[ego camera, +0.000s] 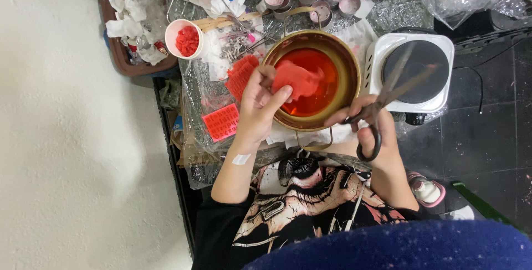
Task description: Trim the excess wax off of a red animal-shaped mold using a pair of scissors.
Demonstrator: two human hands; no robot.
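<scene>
Hotplate (424, 70) beside brass pot (349, 76)

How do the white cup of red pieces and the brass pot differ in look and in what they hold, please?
The white cup is small and plain, while the brass pot is much wider and metallic with wire handles. The cup holds dry red pieces; the pot holds clear red liquid. The cup stands untouched; the left hand holds a red slab over the pot. Both are round, with red contents.

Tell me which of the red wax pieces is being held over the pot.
The flat red wax slab pinched in the left hand above the brass pot. The ridged red sheet and the pink sheet lie on the table.
</scene>
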